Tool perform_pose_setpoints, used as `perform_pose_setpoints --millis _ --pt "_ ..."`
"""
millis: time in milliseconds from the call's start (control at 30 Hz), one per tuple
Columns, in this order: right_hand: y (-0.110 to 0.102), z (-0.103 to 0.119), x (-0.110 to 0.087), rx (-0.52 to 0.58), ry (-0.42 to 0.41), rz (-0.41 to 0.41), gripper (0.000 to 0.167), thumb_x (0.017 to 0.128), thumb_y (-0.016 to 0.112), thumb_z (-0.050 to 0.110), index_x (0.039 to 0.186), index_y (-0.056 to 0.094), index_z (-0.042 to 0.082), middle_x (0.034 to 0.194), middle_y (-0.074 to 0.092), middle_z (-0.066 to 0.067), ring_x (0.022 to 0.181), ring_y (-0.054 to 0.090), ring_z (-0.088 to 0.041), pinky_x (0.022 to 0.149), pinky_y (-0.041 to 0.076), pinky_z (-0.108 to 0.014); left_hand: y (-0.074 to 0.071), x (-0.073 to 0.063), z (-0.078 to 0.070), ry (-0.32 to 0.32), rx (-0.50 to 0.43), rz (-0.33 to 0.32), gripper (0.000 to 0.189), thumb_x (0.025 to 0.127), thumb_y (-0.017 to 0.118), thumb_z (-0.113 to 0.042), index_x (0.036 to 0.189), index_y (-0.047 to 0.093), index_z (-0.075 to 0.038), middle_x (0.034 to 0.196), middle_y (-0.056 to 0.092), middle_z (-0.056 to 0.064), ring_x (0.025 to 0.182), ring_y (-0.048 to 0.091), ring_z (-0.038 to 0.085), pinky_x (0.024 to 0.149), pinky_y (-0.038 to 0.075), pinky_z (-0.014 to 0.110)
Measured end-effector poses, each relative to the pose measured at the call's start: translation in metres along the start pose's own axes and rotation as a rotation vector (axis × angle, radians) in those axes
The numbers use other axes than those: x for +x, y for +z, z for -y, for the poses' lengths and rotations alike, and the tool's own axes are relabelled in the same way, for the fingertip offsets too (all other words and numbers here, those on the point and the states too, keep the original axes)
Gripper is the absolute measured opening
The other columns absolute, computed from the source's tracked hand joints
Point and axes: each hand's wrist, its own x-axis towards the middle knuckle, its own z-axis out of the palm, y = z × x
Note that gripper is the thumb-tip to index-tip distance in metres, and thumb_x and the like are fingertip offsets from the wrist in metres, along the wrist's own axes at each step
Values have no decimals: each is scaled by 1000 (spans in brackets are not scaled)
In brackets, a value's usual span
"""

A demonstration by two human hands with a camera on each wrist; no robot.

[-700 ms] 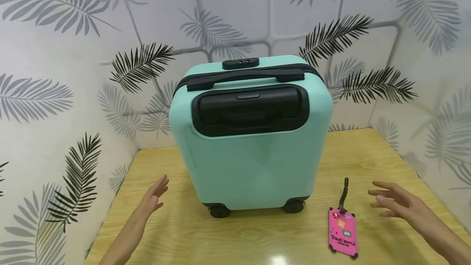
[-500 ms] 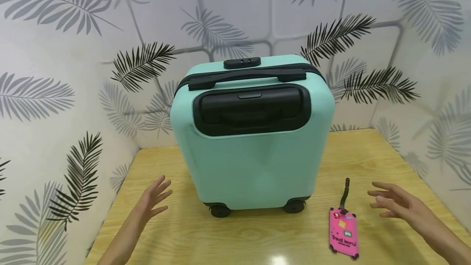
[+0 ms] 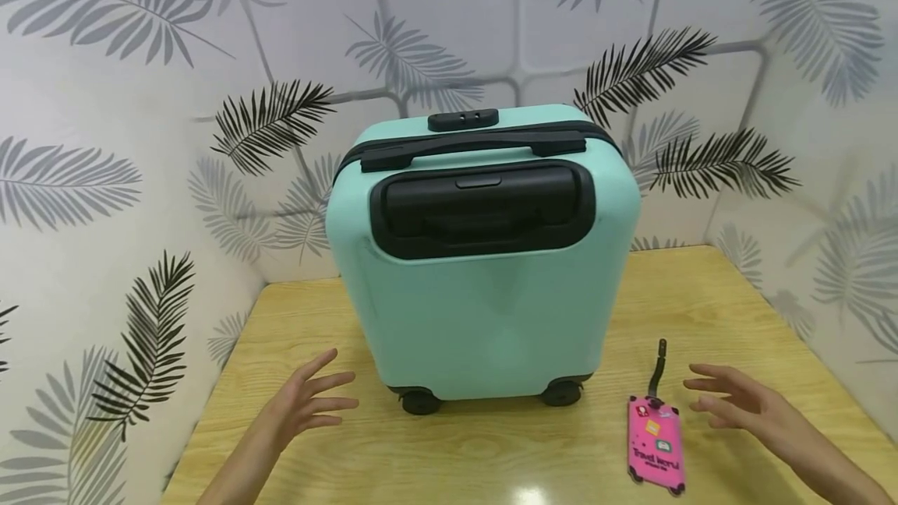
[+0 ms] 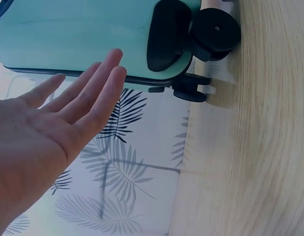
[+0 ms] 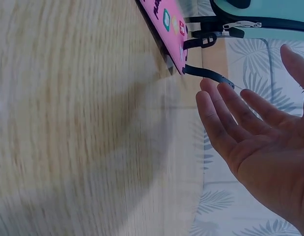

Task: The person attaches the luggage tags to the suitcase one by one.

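Note:
A mint-green suitcase stands upright on its black wheels, its black carry handle on top and the pull handle sunk into the near face. My left hand hovers left of the suitcase's lower corner with fingers spread, touching nothing; the left wrist view shows its palm near a wheel. Flat on the table to the right lies a pink luggage tag with a black strap. Just right of the tag, my right hand holds nothing, its fingers loosely bent and apart from the strap.
The light wood table carries the suitcase and tag. Behind and on both sides rise walls papered with grey and black leaf prints, close to the table's edges. A small black lock sits on top of the suitcase.
My left hand has moved right, toward the suitcase, and its fingers have spread. My right hand has shifted left toward the luggage tag. Suitcase and tag stay in place on the table.

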Motion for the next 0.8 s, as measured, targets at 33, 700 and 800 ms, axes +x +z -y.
perform_pose_setpoints --millis 33,700,800 --pt "1 0 1 1 -3 2 55 112 50 27 160 33 5 135 62 17 114 66 -2 88 58 -30 2 -1 -2 -12 18 -7 54 114 5 -33 165 23 -33 154 52 -13 131 61 18 105 50 28" --pt "12 -9 13 -70 48 117 62 107 61 25 157 37 -2 153 45 -31 124 58 -21 86 57 -32 2 -2 -3 -11 24 42 55 115 3 -31 166 22 -25 153 55 -5 133 60 22 107 49 30" --pt "15 -12 16 -55 44 164 63 106 62 23 156 37 -4 151 48 -31 121 59 -16 86 56 -30 0 -4 -3 16 28 45 55 115 3 -30 165 25 -29 153 56 -4 132 61 21 107 49 29"
